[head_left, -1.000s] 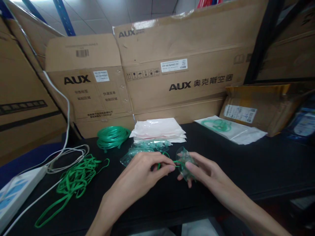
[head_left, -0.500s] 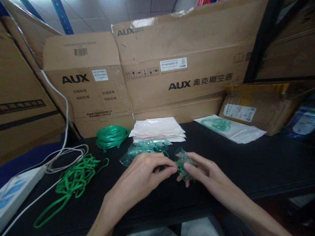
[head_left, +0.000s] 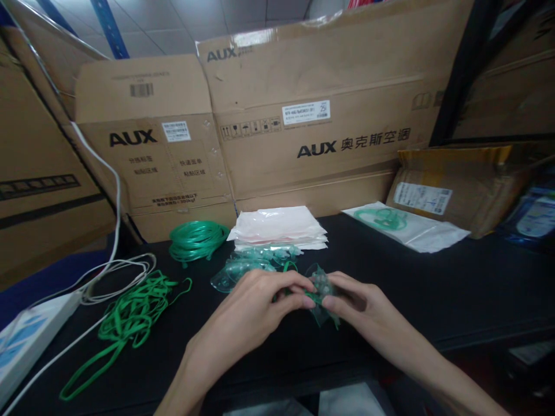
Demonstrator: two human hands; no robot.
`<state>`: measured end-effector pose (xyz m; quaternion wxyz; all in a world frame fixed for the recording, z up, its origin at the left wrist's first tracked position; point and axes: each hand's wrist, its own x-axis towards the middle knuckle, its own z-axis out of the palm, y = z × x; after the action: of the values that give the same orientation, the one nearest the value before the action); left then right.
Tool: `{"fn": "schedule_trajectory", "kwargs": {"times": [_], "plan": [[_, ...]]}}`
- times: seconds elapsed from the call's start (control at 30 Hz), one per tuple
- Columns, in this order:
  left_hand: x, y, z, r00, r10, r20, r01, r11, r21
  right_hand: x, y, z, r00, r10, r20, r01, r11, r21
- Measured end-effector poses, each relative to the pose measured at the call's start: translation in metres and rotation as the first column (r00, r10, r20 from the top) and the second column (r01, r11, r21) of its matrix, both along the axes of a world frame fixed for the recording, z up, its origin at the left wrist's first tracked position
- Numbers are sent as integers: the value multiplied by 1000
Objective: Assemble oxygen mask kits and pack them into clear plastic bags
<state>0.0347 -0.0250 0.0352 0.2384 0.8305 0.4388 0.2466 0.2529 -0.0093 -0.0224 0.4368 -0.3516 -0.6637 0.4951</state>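
A clear greenish plastic oxygen mask [head_left: 321, 284] is gripped between the thumb and fingers of my right hand [head_left: 364, 297]. At the mask's left edge, my left hand [head_left: 262, 303] pinches a green elastic strap [head_left: 289, 266], which loops up behind its fingers. My fingers hide where strap and mask meet. Just beyond my left hand lie more clear green masks [head_left: 243, 267] in a pile. A tangled bundle of green elastic straps [head_left: 136, 315] rests on the black table [head_left: 416, 289] to the left.
Coiled green tubing [head_left: 197, 240] sits beside a stack of white packets [head_left: 277, 225] at the back. Farther right, a white bag [head_left: 407, 228] with green tubing lies before a cardboard box [head_left: 451, 179]. A power strip [head_left: 37, 335] and white cable [head_left: 117, 196] occupy the left. Tall cardboard [head_left: 329, 75] stands behind.
My left fingers have moved slightly right, closer to the mask. The mask has turned in my right hand, whose fingers have shifted around it. The strap loop behind my left hand stands higher.
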Motion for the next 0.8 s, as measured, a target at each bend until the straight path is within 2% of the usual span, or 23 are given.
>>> {"fn": "schedule_trajectory", "kwargs": {"times": [0.13, 0.3, 0.53, 0.8], "plan": [[1, 1, 0, 995, 30, 92, -22, 996, -90, -1, 3, -4, 997, -57, 56, 55, 998, 35], [5, 0, 0, 999, -28, 44, 32, 995, -93, -4, 0, -9, 988, -99, -116, 89, 992, -89], [6, 0, -4, 999, 4, -44, -5, 1000, -7, -5, -5, -11, 994, 3, -109, -2, 1000, 4], [9, 0, -8, 994, 40, -101, -37, 999, 31, -6, -3, -15, 983, -94, -160, 107, 992, 73]]}}
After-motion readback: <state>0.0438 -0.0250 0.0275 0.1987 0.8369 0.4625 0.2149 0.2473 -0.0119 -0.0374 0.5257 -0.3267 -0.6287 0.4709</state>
